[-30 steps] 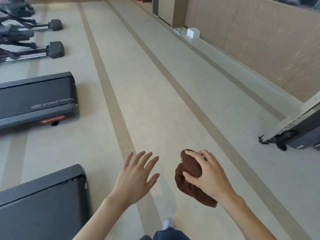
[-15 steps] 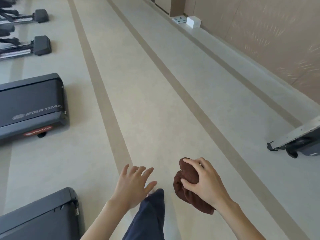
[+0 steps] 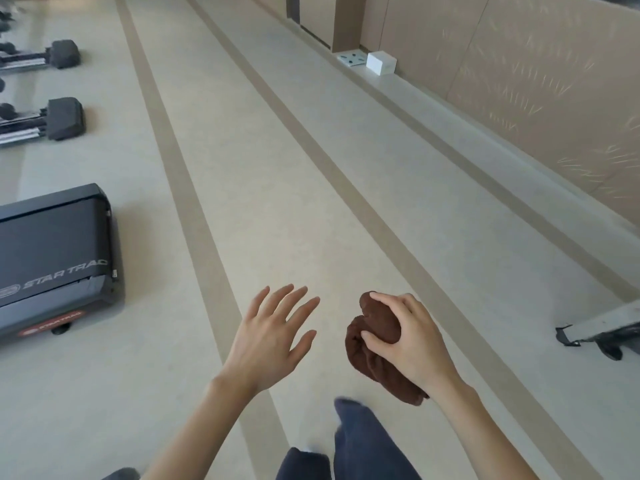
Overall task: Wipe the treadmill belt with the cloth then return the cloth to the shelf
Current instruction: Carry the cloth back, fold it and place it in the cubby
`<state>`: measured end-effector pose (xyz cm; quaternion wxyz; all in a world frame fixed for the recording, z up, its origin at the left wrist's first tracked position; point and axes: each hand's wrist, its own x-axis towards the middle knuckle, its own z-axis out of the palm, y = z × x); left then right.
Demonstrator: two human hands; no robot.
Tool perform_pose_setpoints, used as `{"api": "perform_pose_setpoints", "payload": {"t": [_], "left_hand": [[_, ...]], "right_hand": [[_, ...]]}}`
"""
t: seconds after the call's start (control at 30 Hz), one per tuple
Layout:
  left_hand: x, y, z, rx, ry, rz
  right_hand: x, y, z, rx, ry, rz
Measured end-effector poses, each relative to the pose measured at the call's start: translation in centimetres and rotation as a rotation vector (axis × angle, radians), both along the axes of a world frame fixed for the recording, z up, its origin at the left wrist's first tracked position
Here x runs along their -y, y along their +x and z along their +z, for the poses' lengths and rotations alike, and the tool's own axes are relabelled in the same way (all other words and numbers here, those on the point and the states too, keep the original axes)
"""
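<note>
Head view, cloth: my cloth (image 3: 379,318) is dark brown and soft-looking, bunched into a lump with its tail hanging below my wrist. It is up in the air over the floor (image 3: 346,220), well apart from the treadmill.
Head view, right hand: my right hand (image 3: 415,344) grips the cloth from the right, fingers curled over its top and thumb pressed into its front.
Head view, left hand: my left hand (image 3: 266,344) holds nothing; fingers spread and nearly straight, back toward me, just beside the cloth but not touching it.
Head view, treadmill: the treadmill (image 3: 52,237) lies low at the left edge, dark belt, "STAR TRAC" lettering on its end cap, a red label beneath.
Head view, edges on the left: two black-capped machine ends (image 3: 65,117) sit farther up the left side.
Head view, edges on the right: a raised ledge (image 3: 450,119) runs along the tan wall, carrying a white box (image 3: 381,63); a grey machine foot (image 3: 595,327) pokes in at the right edge.
Head view, open room: a pale lane with two brown stripes (image 3: 194,209) stretches ahead between the two sides.
Head view, below: my dark trouser legs (image 3: 363,441) show at the bottom edge.
</note>
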<state>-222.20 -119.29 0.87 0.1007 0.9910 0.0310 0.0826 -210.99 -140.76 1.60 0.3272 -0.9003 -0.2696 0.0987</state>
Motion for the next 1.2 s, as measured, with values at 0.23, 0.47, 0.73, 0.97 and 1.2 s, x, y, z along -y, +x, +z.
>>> {"api": "perform_pose_setpoints", "payload": {"t": [0.23,0.47,0.73,0.97,1.2], "left_hand": [[-2.6,6.6,-3.9,-0.152,0.009,0.082],[-7.3,19.6,-2.6,-0.162,0.012,0.131],[-11.2,32.9,-1.0,-0.118,0.113,0.154],[-13.7,41.7,-2.2,-0.093,0.116,0.176],[-20.0,51.8,-4.5,-0.028,0.103,0.157]], "right_hand": [[-4.2,8.5,-4.0,-0.094,-0.041,0.077],[-9.9,22.5,-3.3,-0.118,-0.038,0.152],[-14.2,37.0,-1.3,-0.034,-0.013,0.187],[-16.8,43.4,-3.4,-0.089,-0.007,0.130],[-22.4,52.3,-4.3,-0.112,-0.051,0.083]]}}
